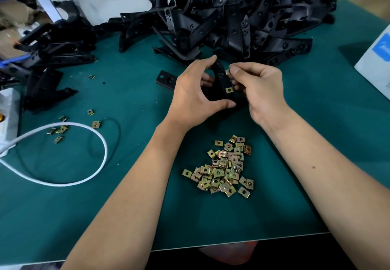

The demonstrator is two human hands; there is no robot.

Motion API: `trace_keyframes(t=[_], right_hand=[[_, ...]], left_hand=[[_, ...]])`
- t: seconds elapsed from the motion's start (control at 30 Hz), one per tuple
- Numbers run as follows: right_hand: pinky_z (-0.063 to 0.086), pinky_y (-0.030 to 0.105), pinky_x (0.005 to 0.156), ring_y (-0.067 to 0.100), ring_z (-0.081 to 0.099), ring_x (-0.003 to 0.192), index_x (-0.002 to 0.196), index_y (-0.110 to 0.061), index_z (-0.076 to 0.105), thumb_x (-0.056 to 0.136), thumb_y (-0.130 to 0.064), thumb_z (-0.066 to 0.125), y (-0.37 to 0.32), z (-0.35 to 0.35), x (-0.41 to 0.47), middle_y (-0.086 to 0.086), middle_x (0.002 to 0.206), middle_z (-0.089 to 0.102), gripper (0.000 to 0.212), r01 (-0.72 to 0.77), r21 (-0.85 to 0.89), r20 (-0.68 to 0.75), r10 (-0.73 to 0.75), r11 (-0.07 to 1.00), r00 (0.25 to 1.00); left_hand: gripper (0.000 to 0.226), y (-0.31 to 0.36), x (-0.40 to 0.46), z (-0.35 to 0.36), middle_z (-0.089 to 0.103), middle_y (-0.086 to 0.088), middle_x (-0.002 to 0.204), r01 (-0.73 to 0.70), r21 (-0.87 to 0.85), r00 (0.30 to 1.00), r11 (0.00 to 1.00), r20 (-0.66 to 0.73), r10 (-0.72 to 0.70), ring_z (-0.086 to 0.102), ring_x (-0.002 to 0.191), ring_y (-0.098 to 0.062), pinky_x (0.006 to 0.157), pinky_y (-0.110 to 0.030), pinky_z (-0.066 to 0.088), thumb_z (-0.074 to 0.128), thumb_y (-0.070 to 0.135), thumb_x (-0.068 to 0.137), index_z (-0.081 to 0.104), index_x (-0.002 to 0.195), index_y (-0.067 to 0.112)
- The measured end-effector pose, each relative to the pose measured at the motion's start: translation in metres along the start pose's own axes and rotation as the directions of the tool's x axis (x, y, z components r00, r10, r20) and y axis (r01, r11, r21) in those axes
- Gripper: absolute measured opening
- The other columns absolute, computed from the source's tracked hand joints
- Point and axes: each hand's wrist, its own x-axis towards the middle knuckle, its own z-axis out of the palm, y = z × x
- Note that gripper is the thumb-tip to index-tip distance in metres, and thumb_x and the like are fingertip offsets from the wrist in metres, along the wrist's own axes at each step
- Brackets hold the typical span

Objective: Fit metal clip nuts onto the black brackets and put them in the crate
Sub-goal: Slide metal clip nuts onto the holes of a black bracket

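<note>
Item 1, nearest us at 6 o'clock: the green bench mat (pixel 274 206), its front edge running across the bottom of the view

Item 2, just above that at 5 o'clock of centre: our loose heap of brass-coloured clip nuts (pixel 223 170), unsorted, many overlapping

Item 3, at 9 o'clock: a white cable (pixel 101 143) looped on the mat, with stray clip nuts (pixel 61 129) scattered inside and around the loop

Item 4, centre: our left hand (pixel 190 94), fingers and thumb curled round a black bracket (pixel 221 79) and holding it upright. One clip nut (pixel 229 90) already sits on the bracket's lower edge

Item 5, just at 3 o'clock of the bracket: our right hand (pixel 259 88), thumb and forefinger pinching a second clip nut (pixel 228 72) right at the bracket's upper edge; seated or not, we cannot tell

Item 6, at 12 o'clock: the big pile of black brackets (pixel 242 20), still to be fitted. At 10 o'clock, a second stack of brackets (pixel 52 58); whether those carry nuts we cannot say

Item 7, at 3 o'clock, far edge: a white carton (pixel 375 58). No crate is in view

Risks, as we judge them: the pinched nut may go on skewed and miss its hole, or spring off into the strays if pushed at an angle; a slack left-hand grip would let the bracket twist
</note>
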Motion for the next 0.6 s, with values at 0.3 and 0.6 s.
trace_keyframes(t=[0.3, 0.6], right_hand=[[0.051, 0.019, 0.063, 0.006, 0.064, 0.068, 0.096, -0.006, 0.08, 0.09, -0.004, 0.075, -0.0012, -0.0003, -0.0001, 0.001, 0.078, 0.076, 0.008, 0.005, -0.036, 0.01, -0.005, 0.999, 1.0], [0.051, 0.019, 0.068, 0.006, 0.066, 0.073, 0.098, -0.01, 0.075, 0.089, 0.001, 0.073, -0.0011, -0.0008, -0.0005, -0.001, 0.08, 0.074, 0.014, -0.008, 0.053, -0.065, 0.012, 0.999, 0.998]], left_hand=[[0.106, -0.0002, -0.0001, 0.0004, 0.058, -0.004, 0.134, -0.034, 0.006, 0.999, 0.999, 0.015, 0.033, 0.062, 0.107, -0.016, 0.093, -0.035, 0.057, 0.1, 0.034, 0.059, 0.049, 0.148, 0.008], [0.105, 0.0029, 0.0003, 0.0054, 0.059, -0.005, 0.129, -0.063, 0.033, 0.998, 0.997, 0.016, 0.063, 0.062, 0.105, -0.016, 0.092, -0.031, 0.057, 0.1, 0.033, 0.059, 0.05, 0.147, 0.006]])
